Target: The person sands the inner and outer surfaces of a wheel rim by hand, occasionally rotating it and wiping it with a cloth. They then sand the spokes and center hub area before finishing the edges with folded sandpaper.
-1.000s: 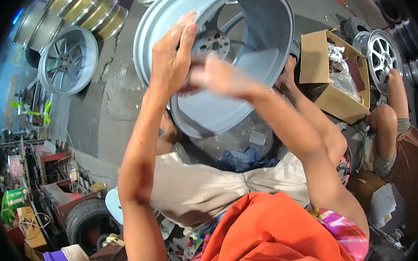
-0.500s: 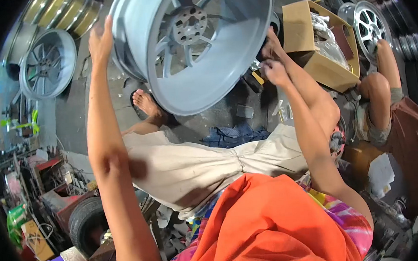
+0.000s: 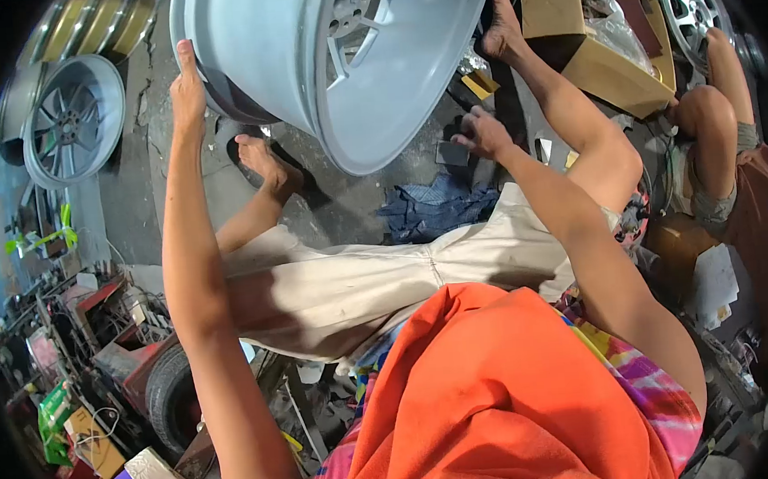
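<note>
A grey spoked wheel rim [image 3: 268, 47] stands tilted at the top of the head view, its upper part cut off by the frame. On its left edge, my left hand [image 3: 187, 93] grips the lip with the thumb up. My right hand [image 3: 486, 134] is apart from the rim, below its right side, with the fingers loosely spread and nothing visible in them. Close to those fingertips, a small grey square piece [image 3: 452, 153] lies on the floor. A crumpled dark blue cloth [image 3: 440, 207] lies between my legs.
A cardboard box [image 3: 617, 67] with plastic wrapping stands at right, past my foot. Another person's leg [image 3: 711, 141] is beyond it, beside another wheel [image 3: 686, 0]. More rims [image 3: 73, 123] stand at left. A tyre [image 3: 171, 397] and clutter fill the lower left.
The wheel rim has shifted up and turned, showing more of its outer barrel. My right hand has moved slightly left, away from the rim's edge, and its fingers have spread.
</note>
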A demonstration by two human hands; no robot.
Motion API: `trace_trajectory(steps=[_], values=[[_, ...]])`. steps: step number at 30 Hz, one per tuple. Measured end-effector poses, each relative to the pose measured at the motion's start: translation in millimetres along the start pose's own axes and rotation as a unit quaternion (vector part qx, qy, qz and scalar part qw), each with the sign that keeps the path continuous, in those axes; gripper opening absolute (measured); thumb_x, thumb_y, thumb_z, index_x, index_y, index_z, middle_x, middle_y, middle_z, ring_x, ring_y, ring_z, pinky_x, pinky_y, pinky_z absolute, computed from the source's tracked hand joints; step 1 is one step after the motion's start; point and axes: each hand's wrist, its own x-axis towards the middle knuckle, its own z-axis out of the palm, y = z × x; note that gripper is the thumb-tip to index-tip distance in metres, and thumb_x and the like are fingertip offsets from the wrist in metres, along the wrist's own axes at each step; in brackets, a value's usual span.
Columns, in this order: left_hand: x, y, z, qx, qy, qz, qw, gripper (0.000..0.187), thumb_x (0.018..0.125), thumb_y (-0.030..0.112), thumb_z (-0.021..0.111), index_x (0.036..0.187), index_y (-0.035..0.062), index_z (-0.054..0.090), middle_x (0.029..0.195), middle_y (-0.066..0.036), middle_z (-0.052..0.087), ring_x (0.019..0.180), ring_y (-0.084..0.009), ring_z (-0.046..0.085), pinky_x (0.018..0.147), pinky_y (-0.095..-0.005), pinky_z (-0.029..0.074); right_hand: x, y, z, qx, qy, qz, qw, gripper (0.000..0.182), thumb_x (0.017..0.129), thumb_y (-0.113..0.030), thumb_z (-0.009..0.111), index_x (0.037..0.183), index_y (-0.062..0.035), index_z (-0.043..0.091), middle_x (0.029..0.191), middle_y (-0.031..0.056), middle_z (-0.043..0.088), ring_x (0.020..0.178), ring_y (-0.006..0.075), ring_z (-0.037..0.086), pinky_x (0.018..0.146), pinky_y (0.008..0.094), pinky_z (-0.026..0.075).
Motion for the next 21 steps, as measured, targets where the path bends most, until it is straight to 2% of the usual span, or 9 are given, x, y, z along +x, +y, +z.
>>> trace_trajectory(steps=[2,5,7,9,10,14,17,19,21], values=[[-18,10,6,0.025,-0.010,-0.005,1.000,0.098,0.089,0.082,0.042,0.094,-0.0116,0.069,0.084,-0.011,0.063,0.079,-0.0184,0.056,0.071,-0.0341,0.046,-12,-16,3,-0.087,-0.093,-0.031,0.991,0.042,0.087,-0.037,0.070,0.115,-0.0079,0.058,0.119,0.0181,0.050,0.115,0.0370,0.054,0.093,0.0480,0.050],[-38,20,15,0.074,-0.026,-0.006,0.997,0.091,0.088,0.082,0.045,0.079,-0.0069,0.067,0.075,-0.007,0.060,0.074,-0.0163,0.054,0.066,-0.0321,0.045,-16,-16,26,-0.206,-0.101,-0.052,0.972,0.037,0.087,-0.034,0.068,0.111,-0.0057,0.061,0.124,0.0174,0.047,0.120,0.0364,0.051,0.095,0.0480,0.050],[-58,34,23,0.024,-0.043,0.006,0.999,0.088,0.088,0.080,0.048,0.080,-0.0052,0.066,0.073,-0.006,0.057,0.073,-0.0160,0.054,0.066,-0.0321,0.046,-10,-6,38,-0.202,-0.044,-0.078,0.975,0.032,0.087,-0.028,0.067,0.106,-0.0020,0.063,0.118,0.0222,0.056,0.114,0.0399,0.057,0.092,0.0476,0.052],[-64,44,23,0.015,-0.055,-0.012,0.998,0.088,0.089,0.079,0.048,0.084,-0.0071,0.068,0.076,-0.009,0.060,0.076,-0.0179,0.057,0.070,-0.0331,0.047,-2,-1,32,-0.022,-0.154,0.032,0.987,0.028,0.085,-0.024,0.067,0.102,-0.0019,0.064,0.104,0.0259,0.065,0.103,0.0441,0.064,0.085,0.0491,0.053],[-68,53,25,0.006,-0.071,-0.042,0.997,0.089,0.090,0.078,0.048,0.088,-0.0090,0.069,0.079,-0.011,0.063,0.079,-0.0198,0.060,0.073,-0.0342,0.049,-2,4,29,0.032,-0.103,0.048,0.993,0.027,0.083,-0.020,0.068,0.102,-0.0020,0.062,0.092,0.0276,0.068,0.095,0.0470,0.066,0.083,0.0514,0.052],[-103,97,33,-0.024,-0.122,-0.027,0.992,0.093,0.095,0.072,0.045,0.111,-0.0172,0.066,0.102,-0.025,0.068,0.102,-0.0290,0.065,0.092,-0.0386,0.050,-2,9,-28,0.172,0.092,0.106,0.975,0.026,0.085,-0.018,0.066,0.105,-0.0029,0.058,0.100,0.0267,0.068,0.097,0.0467,0.065,0.084,0.0509,0.051],[-119,113,46,-0.111,-0.177,-0.003,0.978,0.083,0.101,0.064,0.042,0.121,-0.0139,0.062,0.118,-0.024,0.065,0.112,-0.0275,0.061,0.102,-0.0385,0.045,10,11,-79,0.175,0.192,0.093,0.961,0.029,0.086,-0.017,0.065,0.112,-0.0044,0.060,0.100,0.0269,0.068,0.094,0.0471,0.064,0.084,0.0494,0.052],[-111,109,52,-0.148,-0.198,0.001,0.969,0.082,0.101,0.062,0.043,0.129,-0.0139,0.056,0.126,-0.024,0.061,0.117,-0.0272,0.059,0.104,-0.0393,0.044,12,17,-116,0.150,0.167,0.081,0.971,0.031,0.087,-0.014,0.065,0.115,-0.0031,0.063,0.101,0.0232,0.070,0.092,0.0394,0.069,0.082,0.0437,0.054],[-97,95,68,-0.237,-0.220,0.003,0.946,0.085,0.100,0.063,0.046,0.136,-0.0134,0.050,0.135,-0.024,0.056,0.122,-0.0265,0.056,0.106,-0.0391,0.043,21,33,-131,0.342,0.211,0.134,0.906,0.025,0.087,-0.011,0.067,0.109,0.0007,0.067,0.101,0.0166,0.073,0.089,0.0274,0.072,0.080,0.0373,0.055]])
